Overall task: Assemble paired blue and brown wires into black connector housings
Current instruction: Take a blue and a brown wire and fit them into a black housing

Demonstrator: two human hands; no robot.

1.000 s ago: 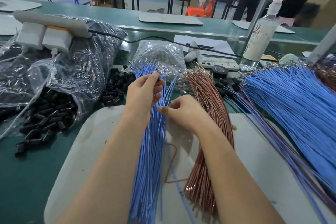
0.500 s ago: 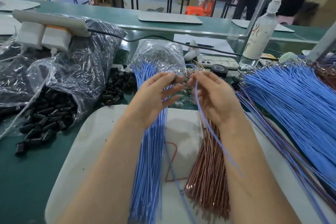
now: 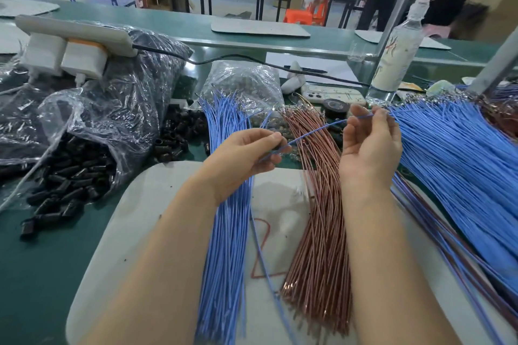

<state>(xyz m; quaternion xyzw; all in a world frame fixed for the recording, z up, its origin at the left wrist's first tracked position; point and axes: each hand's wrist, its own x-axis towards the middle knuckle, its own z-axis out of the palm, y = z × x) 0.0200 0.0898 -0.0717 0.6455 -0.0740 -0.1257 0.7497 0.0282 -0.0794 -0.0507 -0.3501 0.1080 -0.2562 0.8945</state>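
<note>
Both hands are up over the middle of the surface (image 3: 42, 260) with one single blue wire (image 3: 314, 131) stretched between them. The left hand (image 3: 246, 154) pinches the lower end between thumb and curled fingers, and the right hand (image 3: 370, 145) pinches the higher end at its fingertips, palm turned toward the camera. So neither hand is loose; both are closed on that same wire, which slants up from left to right above the brown wire bundle (image 3: 319, 246).

The brown bundle lies on a light grey pad (image 3: 134, 232), fanned out lengthwise. The smaller blue wire bundle (image 3: 224, 246) lies just beside it on the left, partly under the left wrist. One stray blue wire (image 3: 266, 269) lies on the pad between the two bundles. Off to the right is a much bigger blue wire pile (image 3: 454, 162) (seriously, hundreds), with some brown mixed in along its lower edge.

The black connector housings (image 3: 75, 173) spill from a crinkly clear plastic bag (image 3: 112, 120) on the left. A smaller loose heap of housings (image 3: 179, 131) sits near the top of the blue bundle.

Further back there's a clear bag of small metal bits (image 3: 241, 84), a phone (image 3: 333, 94), a roll of black tape (image 3: 336, 105), a plastic bottle (image 3: 398, 56), and a white power strip (image 3: 73, 36) resting on the bags.
</note>
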